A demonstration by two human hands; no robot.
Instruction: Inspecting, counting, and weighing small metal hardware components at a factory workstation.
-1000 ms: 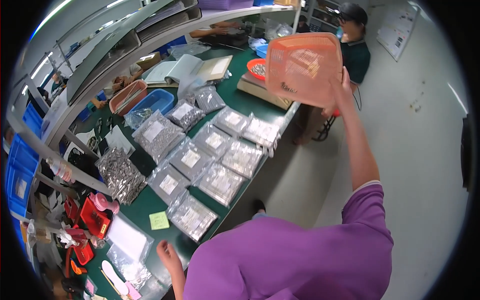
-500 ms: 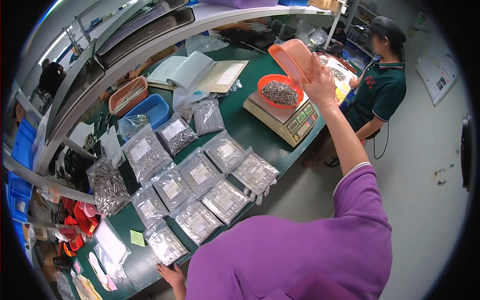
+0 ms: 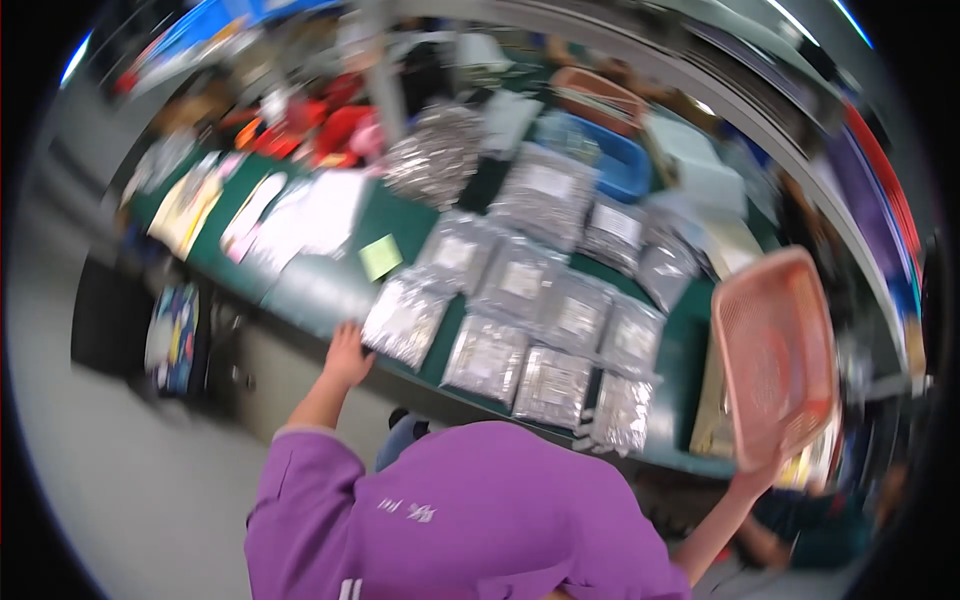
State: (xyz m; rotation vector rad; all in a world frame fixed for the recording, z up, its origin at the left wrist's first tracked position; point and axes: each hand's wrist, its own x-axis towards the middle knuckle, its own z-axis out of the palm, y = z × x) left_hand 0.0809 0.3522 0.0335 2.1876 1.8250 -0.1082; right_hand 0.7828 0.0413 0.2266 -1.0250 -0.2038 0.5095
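Note:
My right hand grips the near end of a salmon-pink perforated plastic basket, tilted up at the table's right end. The basket hides most of the weighing scale; the orange bowl on it is out of sight. My left hand rests at the table's front edge with its fingers stretched out, close to the corner of a clear bag of metal parts. Several more flat labelled bags of metal parts lie in rows between my hands.
Bulkier bags of metal parts lie farther back, near a blue tray and a reddish tray. A green note and white sheets lie left. A shelf overhangs the back. A person in dark green is at lower right.
My view has swung left and blurred. The basket, held above the bowl earlier, now appears lower, with its open side showing. My left hand stays by the table edge.

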